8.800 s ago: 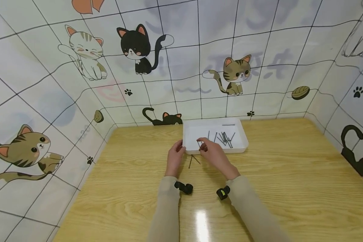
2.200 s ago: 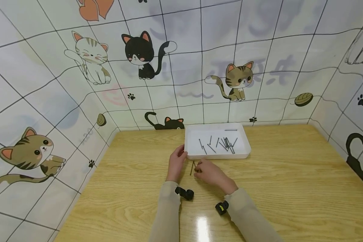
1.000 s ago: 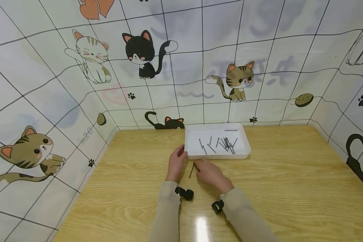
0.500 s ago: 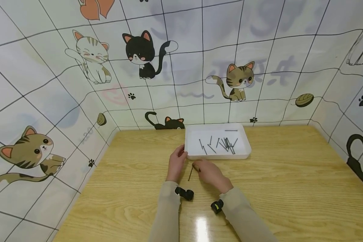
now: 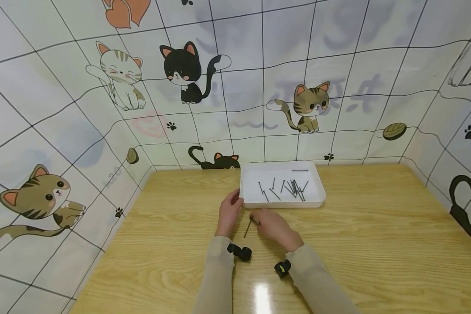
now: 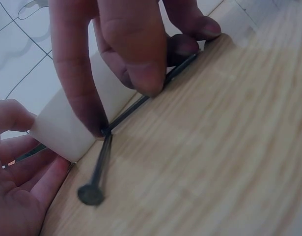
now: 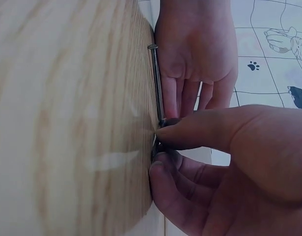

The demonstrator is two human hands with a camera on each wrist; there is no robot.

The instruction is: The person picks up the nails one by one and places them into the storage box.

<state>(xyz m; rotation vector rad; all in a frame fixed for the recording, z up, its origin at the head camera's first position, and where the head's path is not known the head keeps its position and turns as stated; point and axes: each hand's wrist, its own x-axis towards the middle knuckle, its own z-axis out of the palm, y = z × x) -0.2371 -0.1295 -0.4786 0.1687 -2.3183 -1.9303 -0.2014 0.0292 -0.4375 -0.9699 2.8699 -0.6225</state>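
Note:
My right hand (image 5: 272, 224) is low at the table in front of the white tray (image 5: 282, 204). Its thumb and fingers pinch a dark nail (image 6: 131, 110) lying on the wood, partly covered by the fingertips. A second nail (image 5: 247, 228) lies beside it, head toward me; in the left wrist view its head (image 6: 90, 195) is near and its other end meets the pinched nail. At the tray's near left corner, my left hand (image 5: 228, 213) holds the wall between thumb and fingers. Several loose nails (image 5: 294, 188) lie inside the tray, mostly toward its right half.
The wooden table (image 5: 172, 261) runs up to a cat-printed tile-pattern wall covering (image 5: 243, 87), with the tray close to it. One nail (image 5: 300, 170) lies apart along the tray's far side. A black wrist camera (image 5: 282, 268) sits at each cuff.
Earlier my right hand was over the tray with a nail; more nails now lie in its left half. The hand then came down to the table, and the second nail shifted slightly toward me.

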